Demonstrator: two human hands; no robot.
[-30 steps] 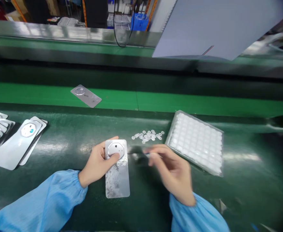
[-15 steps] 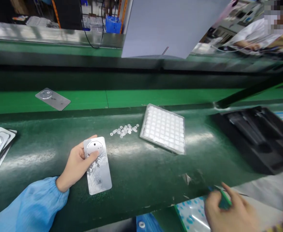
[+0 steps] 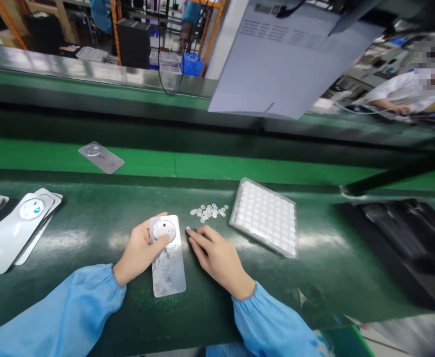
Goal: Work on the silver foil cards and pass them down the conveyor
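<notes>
My left hand (image 3: pixel 141 248) is closed around a silvery phone back cover (image 3: pixel 168 270), its thumb lying across the round camera area near the top. To the right of the cover, just above the bench, is my right hand (image 3: pixel 217 253), its fingers drawn together and pointing left. A pale spot shows at its fingertip, too small to make out as a held piece or a nail. Beyond that hand lie several small white ring-like discs (image 3: pixel 209 212) in a loose cluster. A clear tray of white round pieces (image 3: pixel 267 215) stands right of them.
More phone back covers (image 3: pixel 16 233) are piled at the left, and a single cover (image 3: pixel 101 157) lies on the bright green strip. At the right is a black tray (image 3: pixel 399 238). A white sheet (image 3: pixel 265 69) hangs overhead; another person (image 3: pixel 399 94) sits across the bench.
My right hand has come from the lower right, by the green-edged bin, to beside the phone back cover. My left hand still holds the cover. The whole view has shifted.
</notes>
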